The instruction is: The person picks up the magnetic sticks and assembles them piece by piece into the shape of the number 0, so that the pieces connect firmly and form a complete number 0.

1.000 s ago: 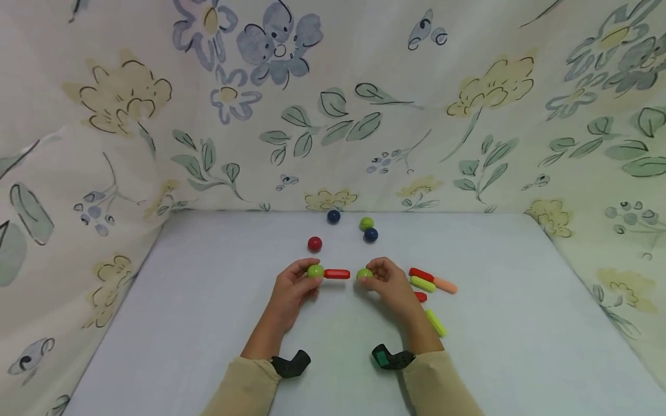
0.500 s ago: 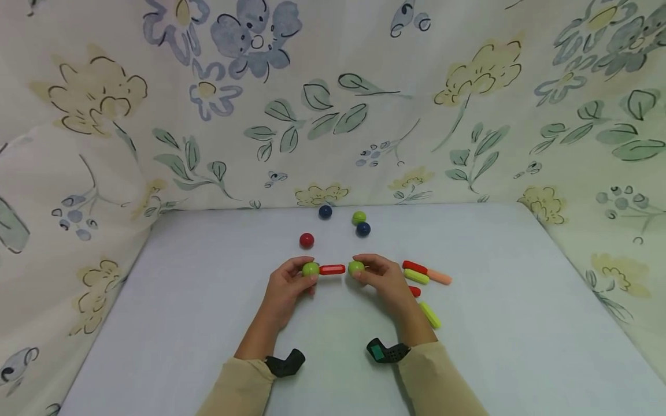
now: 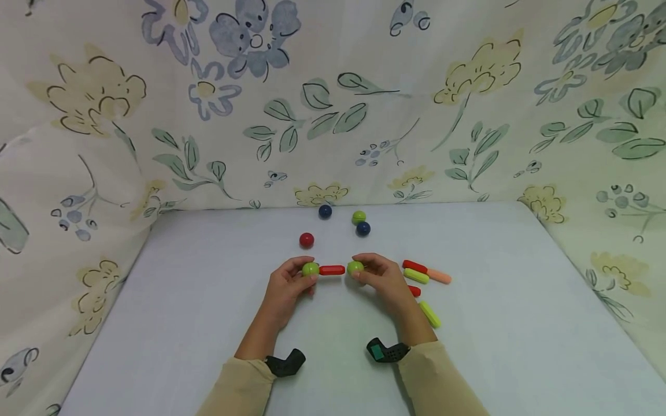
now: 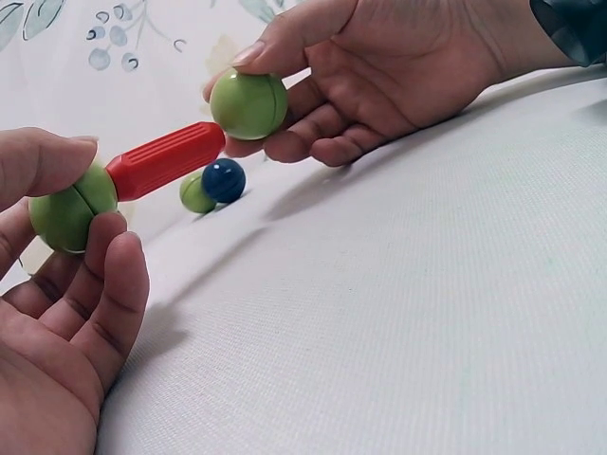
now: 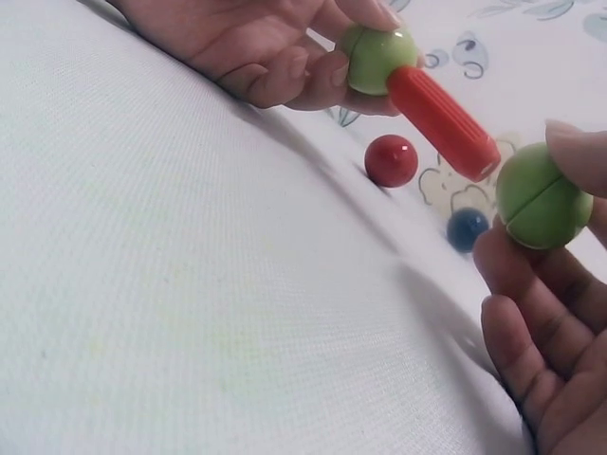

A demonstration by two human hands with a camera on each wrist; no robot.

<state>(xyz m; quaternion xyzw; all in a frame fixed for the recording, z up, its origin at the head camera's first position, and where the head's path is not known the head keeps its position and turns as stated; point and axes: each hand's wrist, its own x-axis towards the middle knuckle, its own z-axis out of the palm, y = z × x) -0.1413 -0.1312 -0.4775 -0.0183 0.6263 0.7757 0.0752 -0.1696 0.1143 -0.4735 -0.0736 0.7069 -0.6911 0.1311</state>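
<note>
My left hand (image 3: 285, 289) pinches a green ball (image 4: 76, 210) between thumb and fingers. Out of that ball, pointing right, sticks a red ribbed stick (image 3: 332, 270). Facing its free end, my right hand (image 3: 382, 278) pinches a second green ball (image 5: 542, 196) with thumb and fingertips. In the right wrist view a small gap shows between the stick's end and this ball. Both hands are raised over the white table (image 4: 398, 313), their shadows falling on the cloth.
Behind the hands lie a red ball (image 3: 307, 240), two dark blue balls, one of them a blue ball (image 3: 363, 229) against a green ball (image 3: 359, 217). Right of my right hand are a peach stick (image 3: 439, 277), yellow-green sticks (image 3: 430, 314) and red sticks (image 3: 414, 266).
The head view has shifted slightly since a second ago. My right hand has brought its green ball a little closer to the red stick's end; the left keeps its hold.
</note>
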